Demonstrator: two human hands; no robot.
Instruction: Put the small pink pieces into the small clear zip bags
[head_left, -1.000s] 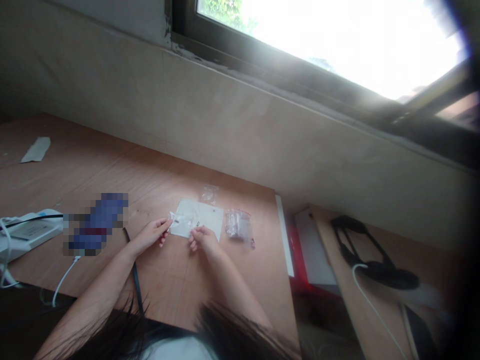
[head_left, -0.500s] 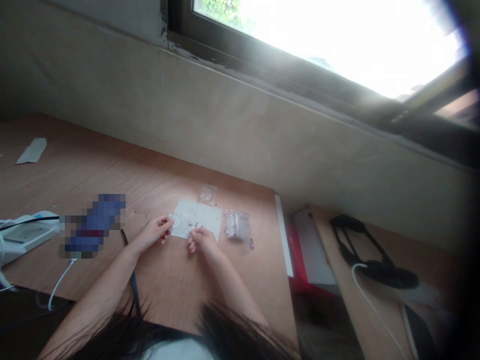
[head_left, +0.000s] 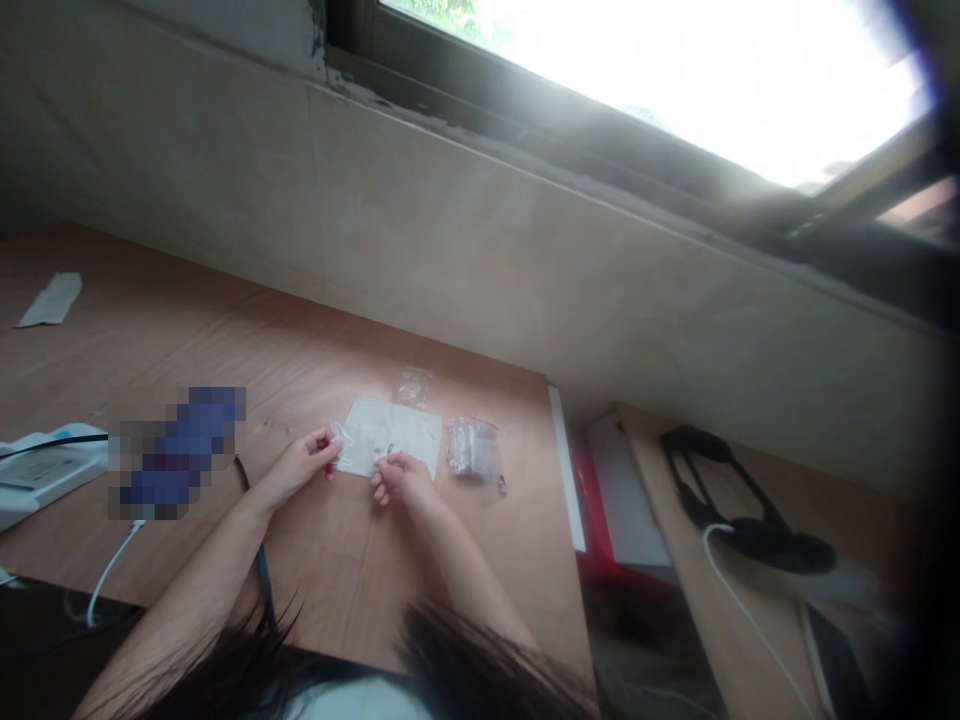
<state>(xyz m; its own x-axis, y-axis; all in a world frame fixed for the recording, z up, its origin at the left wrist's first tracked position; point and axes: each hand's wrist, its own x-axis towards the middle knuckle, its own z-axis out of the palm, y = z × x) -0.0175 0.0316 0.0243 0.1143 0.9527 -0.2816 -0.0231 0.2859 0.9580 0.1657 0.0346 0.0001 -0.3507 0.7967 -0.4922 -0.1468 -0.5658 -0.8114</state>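
Observation:
A white sheet point(head_left: 416, 428) lies on the wooden table between and beyond my hands. My left hand point(head_left: 316, 455) pinches a small clear plastic bag point(head_left: 343, 437) at the sheet's left edge. Over the sheet's lower edge, my right hand point(head_left: 397, 476) has its thumb and forefinger together; what they hold, if anything, is too small to name. A tiny dark item point(head_left: 390, 449) shows just above those fingertips. Right of the sheet is a pile of clear bags point(head_left: 472, 450), and another small clear bag point(head_left: 415, 387) lies behind it.
On the left are a blurred-out blue object point(head_left: 184, 440) with a white cable, a white device point(head_left: 52, 470) and a paper strip point(head_left: 52, 300). A black cable point(head_left: 262, 575) crosses under my left forearm. A black stand point(head_left: 750, 510) rests on the right-hand desk.
The view has shifted slightly. The clear bag in my left hand has changed its angle a little; both hands keep nearly the same places.

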